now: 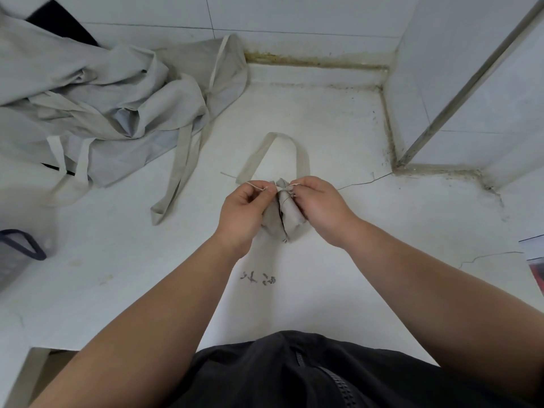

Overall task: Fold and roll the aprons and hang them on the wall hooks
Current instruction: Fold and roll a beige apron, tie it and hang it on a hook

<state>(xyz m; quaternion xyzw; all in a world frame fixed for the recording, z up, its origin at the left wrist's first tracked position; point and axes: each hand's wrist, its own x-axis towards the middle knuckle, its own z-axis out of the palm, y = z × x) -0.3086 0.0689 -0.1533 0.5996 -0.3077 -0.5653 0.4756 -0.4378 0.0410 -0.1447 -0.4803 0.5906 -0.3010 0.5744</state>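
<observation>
A black zipped jacket fills the bottom edge, and two bare forearms reach out from it over a white bench. Just beyond the jacket, a few dark handwritten marks sit on the bench surface.

Past the marks, both hands meet over the rolled apron, a tight grey bundle that lies on the bench between them, near the middle of the view. The left hand has its fingers curled and pinches a thin string between thumb and fingertips. The right hand pinches the other end of that string, right against the far end of the roll, with its fingers curled in over the cloth. The string runs taut between the two hands.

From the far end of the roll, the apron's strap loop lies flat on the bench, arching away from the person. A hairline crack runs off to the right.

At the left edge stands a translucent basket with a dark handle. Further back on the left, a heap of unfolded aprons sprawls with its straps trailing across the bench. Behind it rises the white tiled wall.
</observation>
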